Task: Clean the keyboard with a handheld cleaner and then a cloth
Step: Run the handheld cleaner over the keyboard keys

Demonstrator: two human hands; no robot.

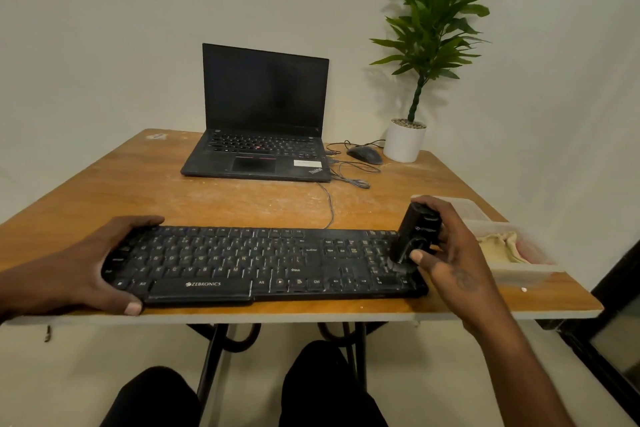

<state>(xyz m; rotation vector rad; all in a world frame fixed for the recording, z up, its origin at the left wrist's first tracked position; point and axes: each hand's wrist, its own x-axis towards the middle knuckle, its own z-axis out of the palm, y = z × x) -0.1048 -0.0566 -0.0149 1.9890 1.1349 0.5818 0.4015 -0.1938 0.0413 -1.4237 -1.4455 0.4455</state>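
Note:
A black keyboard (242, 263) lies along the near edge of the wooden table (242, 198). My left hand (93, 263) grips its left end, thumb on the front edge and fingers over the back. My right hand (450, 253) holds a black handheld cleaner (414, 236), tilted, with its nozzle down on the number pad at the keyboard's right end. A beige cloth (500, 246) lies in a clear plastic tray (519, 270) just right of my right hand.
An open black laptop (263, 135) stands at the back middle, with a black mouse (365, 154) and loose cables (349, 177) to its right. A potted plant (405, 140) sits at the back right corner. My knees show under the table edge.

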